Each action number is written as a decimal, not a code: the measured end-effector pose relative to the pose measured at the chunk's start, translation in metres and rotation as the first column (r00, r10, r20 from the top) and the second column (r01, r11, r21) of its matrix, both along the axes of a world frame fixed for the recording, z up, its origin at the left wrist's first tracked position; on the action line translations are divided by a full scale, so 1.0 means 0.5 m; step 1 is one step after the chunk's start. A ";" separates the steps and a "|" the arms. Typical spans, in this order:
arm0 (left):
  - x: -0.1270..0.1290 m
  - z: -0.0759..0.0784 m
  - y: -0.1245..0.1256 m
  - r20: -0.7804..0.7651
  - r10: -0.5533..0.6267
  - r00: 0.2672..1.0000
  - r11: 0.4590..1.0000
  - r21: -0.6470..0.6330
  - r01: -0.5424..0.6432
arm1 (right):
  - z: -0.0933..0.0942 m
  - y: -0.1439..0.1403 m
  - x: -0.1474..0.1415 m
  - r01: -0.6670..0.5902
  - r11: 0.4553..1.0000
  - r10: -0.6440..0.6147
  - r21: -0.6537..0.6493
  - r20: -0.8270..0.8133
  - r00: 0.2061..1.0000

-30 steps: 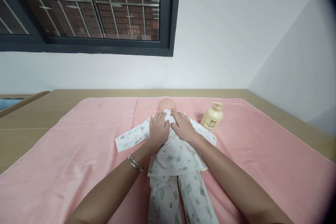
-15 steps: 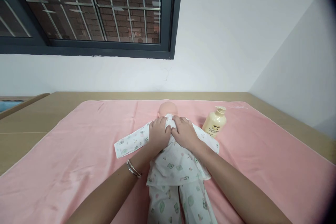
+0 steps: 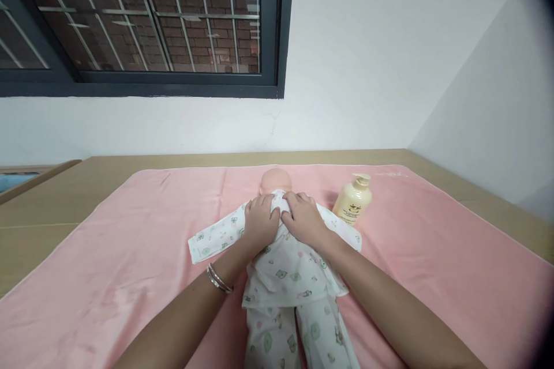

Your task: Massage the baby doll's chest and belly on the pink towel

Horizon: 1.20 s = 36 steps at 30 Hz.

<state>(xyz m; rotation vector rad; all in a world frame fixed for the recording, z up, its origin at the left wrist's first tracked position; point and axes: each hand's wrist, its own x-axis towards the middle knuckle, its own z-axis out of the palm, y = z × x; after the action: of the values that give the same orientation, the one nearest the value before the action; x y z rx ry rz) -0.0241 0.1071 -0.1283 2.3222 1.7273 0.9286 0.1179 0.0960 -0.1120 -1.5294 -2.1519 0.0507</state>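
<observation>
A baby doll (image 3: 277, 277) in a white, leaf-printed top and trousers lies stretched out in the middle, its bald head (image 3: 276, 180) pointing away from me. Its sleeves reach out to both sides. My left hand (image 3: 261, 220) rests on the doll's upper body at the left shoulder, fingers laid over the cloth. On the other shoulder lies my right hand (image 3: 303, 216), likewise flat, thumb close to the left thumb. Both hands are open and touch the top without gripping anything visible. The doll's face cannot be seen.
Beneath the doll a pink sheet (image 3: 130, 253) covers most of a wooden surface (image 3: 38, 230). A cream pump bottle (image 3: 352, 200) stands to the right, just beyond the right sleeve. At the back rises a white wall (image 3: 359, 69) with a dark-framed window (image 3: 182, 85).
Both hands stay on the doll's shoulders with hardly any movement. The camera view has tilted and shifted slightly.
</observation>
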 end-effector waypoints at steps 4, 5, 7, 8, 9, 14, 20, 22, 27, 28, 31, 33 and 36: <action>0.000 -0.002 0.000 0.011 0.014 1.000 1.000 0.013 -0.014 | 0.005 0.003 0.001 0.007 1.000 -0.007 -0.015 0.013 1.000; 0.000 -0.002 -0.001 0.017 0.014 1.000 1.000 0.014 -0.014 | 0.006 0.003 0.001 0.009 1.000 -0.008 -0.016 0.017 1.000; -0.002 -0.003 -0.001 0.024 0.009 1.000 1.000 0.011 -0.009 | 0.007 -0.002 -0.002 0.007 1.000 -0.007 -0.013 0.024 1.000; -0.003 -0.004 -0.001 0.027 0.009 1.000 1.000 0.009 -0.010 | 0.005 -0.007 -0.005 0.007 1.000 -0.007 -0.004 0.030 1.000; -0.004 -0.006 0.000 0.029 0.012 1.000 1.000 0.008 -0.012 | 0.002 -0.013 -0.009 0.011 1.000 -0.011 0.009 0.040 0.999; -0.012 -0.021 0.005 0.029 0.036 0.999 0.999 0.038 -0.037 | -0.022 -0.059 -0.041 0.035 0.998 -0.043 0.057 0.135 0.990; -0.002 -0.026 -0.028 -0.071 0.057 0.996 0.993 0.108 -0.050 | -0.031 -0.027 -0.019 -0.004 1.000 0.005 -0.026 0.035 0.999; 0.007 -0.026 -0.051 -0.127 0.068 0.990 0.992 0.114 -0.054 | -0.031 0.002 -0.001 0.002 0.997 -0.004 -0.075 -0.022 1.000; 0.012 -0.015 -0.085 -0.164 0.064 0.984 0.997 0.063 -0.054 | -0.030 0.004 0.001 0.038 0.995 -0.040 -0.096 -0.024 0.999; 0.007 -0.012 -0.081 -0.137 0.064 0.989 0.998 0.029 -0.060 | -0.028 -0.011 -0.008 0.055 0.995 -0.056 -0.087 -0.002 0.998; -0.013 -0.003 -0.049 -0.042 0.045 0.998 0.995 -0.091 -0.049 | -0.020 -0.072 -0.038 0.041 0.998 -0.035 -0.046 0.126 0.991; -0.025 -0.001 -0.023 -0.007 0.033 0.999 0.989 -0.144 -0.033 | -0.013 -0.105 -0.052 -0.020 0.999 0.028 -0.040 0.211 0.977; -0.029 -0.006 -0.009 -0.003 0.047 0.999 0.990 -0.136 -0.047 | -0.003 -0.114 -0.051 -0.034 0.997 0.047 -0.068 0.205 0.978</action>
<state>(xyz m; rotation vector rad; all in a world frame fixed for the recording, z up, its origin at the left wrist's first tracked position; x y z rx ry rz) -0.0383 0.1028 -0.1314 2.2050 1.7926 0.7914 0.0922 0.0390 -0.1134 -1.5876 -2.3641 -0.0272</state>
